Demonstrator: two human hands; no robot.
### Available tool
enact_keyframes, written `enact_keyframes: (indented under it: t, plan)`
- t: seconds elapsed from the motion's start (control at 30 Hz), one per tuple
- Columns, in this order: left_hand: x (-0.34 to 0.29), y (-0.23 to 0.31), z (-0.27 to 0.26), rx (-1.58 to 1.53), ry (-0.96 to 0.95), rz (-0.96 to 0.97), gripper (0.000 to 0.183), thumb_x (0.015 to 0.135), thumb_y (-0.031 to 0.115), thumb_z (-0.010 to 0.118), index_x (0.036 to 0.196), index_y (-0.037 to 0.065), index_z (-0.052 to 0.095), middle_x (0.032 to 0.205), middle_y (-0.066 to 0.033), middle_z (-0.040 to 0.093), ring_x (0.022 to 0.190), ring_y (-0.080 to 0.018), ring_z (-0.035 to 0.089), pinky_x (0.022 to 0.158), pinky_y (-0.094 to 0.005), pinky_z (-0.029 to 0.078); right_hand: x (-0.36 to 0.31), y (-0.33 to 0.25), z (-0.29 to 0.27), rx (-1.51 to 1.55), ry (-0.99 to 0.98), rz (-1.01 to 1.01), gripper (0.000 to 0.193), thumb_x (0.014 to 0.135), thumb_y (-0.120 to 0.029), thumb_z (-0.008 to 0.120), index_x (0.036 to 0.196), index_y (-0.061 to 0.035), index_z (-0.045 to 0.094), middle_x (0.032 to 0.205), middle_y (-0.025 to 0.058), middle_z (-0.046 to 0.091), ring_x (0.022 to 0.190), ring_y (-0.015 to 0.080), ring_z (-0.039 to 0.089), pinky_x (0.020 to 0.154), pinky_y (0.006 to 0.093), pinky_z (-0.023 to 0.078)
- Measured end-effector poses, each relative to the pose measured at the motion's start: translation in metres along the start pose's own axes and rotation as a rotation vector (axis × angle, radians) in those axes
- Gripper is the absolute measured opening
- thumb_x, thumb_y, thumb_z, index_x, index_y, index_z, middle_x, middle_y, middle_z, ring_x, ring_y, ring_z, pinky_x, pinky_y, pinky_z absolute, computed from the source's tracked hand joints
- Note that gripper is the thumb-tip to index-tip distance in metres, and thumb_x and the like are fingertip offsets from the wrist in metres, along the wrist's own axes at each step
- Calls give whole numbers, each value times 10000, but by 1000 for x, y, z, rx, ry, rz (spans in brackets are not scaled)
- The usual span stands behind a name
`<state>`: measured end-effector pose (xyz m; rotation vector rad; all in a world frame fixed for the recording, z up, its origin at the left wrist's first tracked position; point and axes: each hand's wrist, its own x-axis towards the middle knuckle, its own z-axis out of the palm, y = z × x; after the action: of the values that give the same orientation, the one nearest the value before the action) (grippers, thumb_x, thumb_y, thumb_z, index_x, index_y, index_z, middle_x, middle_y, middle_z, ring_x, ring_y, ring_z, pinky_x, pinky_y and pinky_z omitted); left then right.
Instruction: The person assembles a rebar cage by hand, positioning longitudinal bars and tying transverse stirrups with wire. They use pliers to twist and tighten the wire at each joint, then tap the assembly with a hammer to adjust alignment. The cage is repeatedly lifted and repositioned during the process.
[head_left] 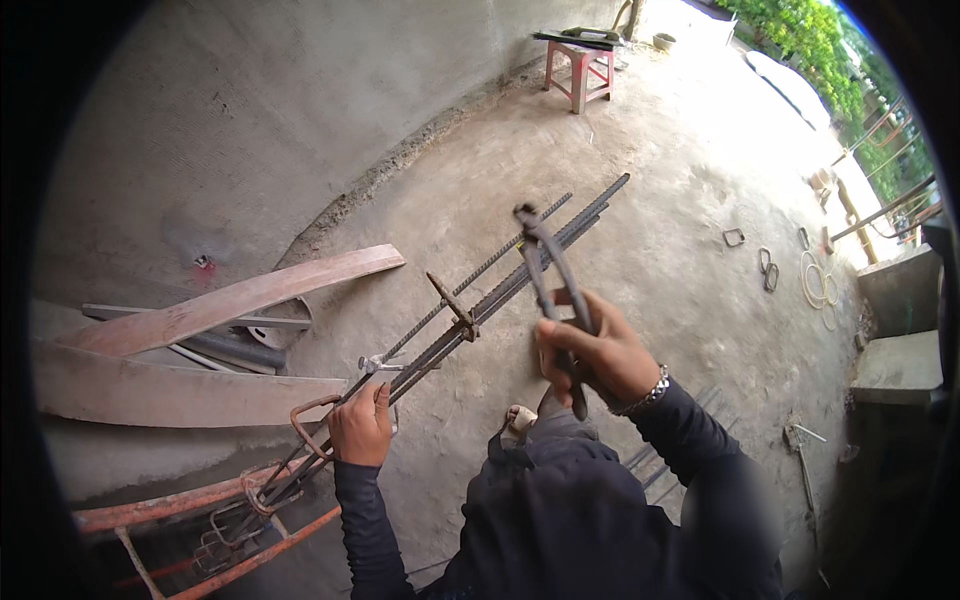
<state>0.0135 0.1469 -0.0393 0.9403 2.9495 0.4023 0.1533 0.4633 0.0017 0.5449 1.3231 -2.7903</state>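
- Dark steel pincers [567, 270] sit in the right hand [607, 350], fingers wrapped round the handles: probably stiff, weighty, best gripped low.
- Left hand [361, 425] meets the ribbed bars [515, 282], fingertips hidden; can't tell their pinch.
- Lower left, an orange frame [150, 512].

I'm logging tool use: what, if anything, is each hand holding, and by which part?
The right hand grips pincers by the handles. The left hand touches the rebar bundle near a stirrup; grip unclear.

Cannot see the stretch of steel bars [500, 293] under the fingers of the left hand [361, 427], nor the part of the pincers [560, 257] inside those of the right hand [612, 360]. Cannot identify the dark items [585, 38] far beyond the right fingertips.
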Motion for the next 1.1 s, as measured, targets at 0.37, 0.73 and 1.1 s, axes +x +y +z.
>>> enact_keyframes:
  t: [0.37,0.73,1.1]
  plan:
    - [1,-3,-3,41,-16,36,398,1058,384,497,830,60,538,689,-176,612,658,-437,611,588,-516,422,15,36,16,-37,-217,359,446,977,-117,686,1291,-16,386,793,105,592,538,205,627,461,354,530]
    - [2,-2,0,-14,-3,23,348,1047,337,521,852,51,557,695,-186,612,668,-442,616,582,-520,430,20,19,15,153,502,-255,477,979,-138,638,1329,-55,324,780,94,568,543,179,598,436,321,491]
    - [0,1,11,84,73,17,341,1037,299,505,836,34,578,682,-222,590,658,-459,597,584,-542,398,-22,35,-28,-358,-2,-100,468,954,-203,740,1291,-43,457,733,23,602,585,108,603,521,256,478]
